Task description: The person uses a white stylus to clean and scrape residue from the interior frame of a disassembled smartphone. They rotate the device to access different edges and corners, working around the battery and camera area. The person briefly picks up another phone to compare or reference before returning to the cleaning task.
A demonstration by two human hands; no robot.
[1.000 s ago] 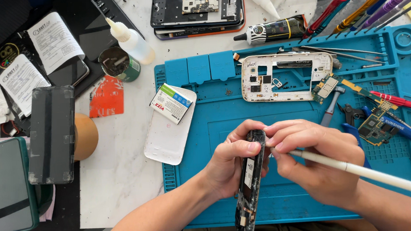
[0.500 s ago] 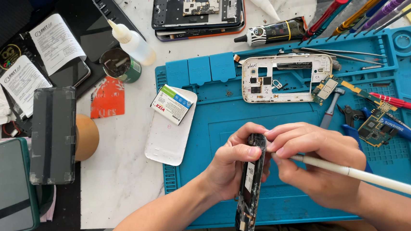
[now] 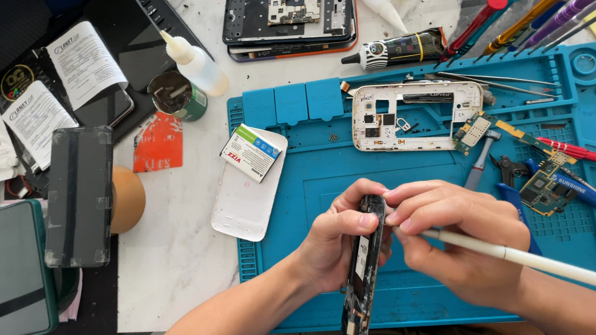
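My left hand [image 3: 335, 245] grips a dark opened phone body [image 3: 361, 271], held edge-up over the blue repair mat [image 3: 313, 180]. My right hand [image 3: 457, 244] pinches the phone's top end with its fingertips and also holds a long white stick-like tool [image 3: 549, 262] that runs out to the lower right. The two hands touch at the phone's top. A white phone middle frame [image 3: 413, 117] lies on the mat above the hands, with a small circuit board [image 3: 550, 195] to the right.
A white back cover [image 3: 245, 206] with a small battery [image 3: 251, 152] overlaps the mat's left edge. Screwdrivers [image 3: 532, 11], tweezers [image 3: 495, 80], a glue tube [image 3: 401, 48], a dropper bottle [image 3: 196, 63] and another opened phone [image 3: 287, 14] lie at the back. Phones [image 3: 79, 193] and papers sit at left.
The hands and phone stay in nearly the same place; my right fingertips have shifted slightly at the phone's top end.
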